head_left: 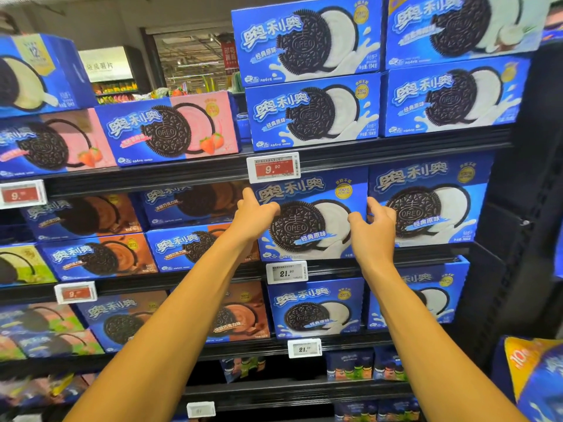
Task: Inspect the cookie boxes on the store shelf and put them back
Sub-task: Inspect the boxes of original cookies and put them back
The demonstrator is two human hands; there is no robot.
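Both arms are stretched up at the second shelf [380,249]. The left hand [257,216] sits on the left edge of the big blue original-flavour box [313,214], fingers wrapped round that edge I think, though the tips are hidden. The right hand [373,229] is at the right edge, fingers loosely curled, and I can't tell if it's actually gripping. The box stands upright between them, long side running left-right, with a matching box [426,199] touching it on the right, so a straight pull out looks like the move.
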